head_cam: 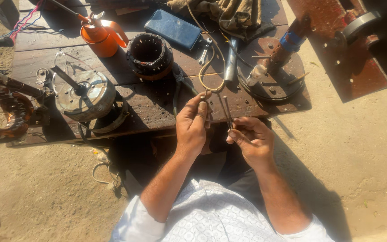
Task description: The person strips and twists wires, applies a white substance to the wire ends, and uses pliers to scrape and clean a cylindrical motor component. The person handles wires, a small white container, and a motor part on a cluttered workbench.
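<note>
Sandy ground surrounds a dark wooden bench; past its near edge, two thin, stiff, light metal rods are pinched low by the right hand. A tan wire, apparently pliable, is gripped by the left hand.

Bench edge ahead of hands crowded: pliers, stator ring, fan motor left, round base plate right. Sandy ground on right side open.

Outdoor repair workshop on sandy ground: low wooden bench strewn with a fan motor, wound stator, orange oil can, pliers, wires.
</note>
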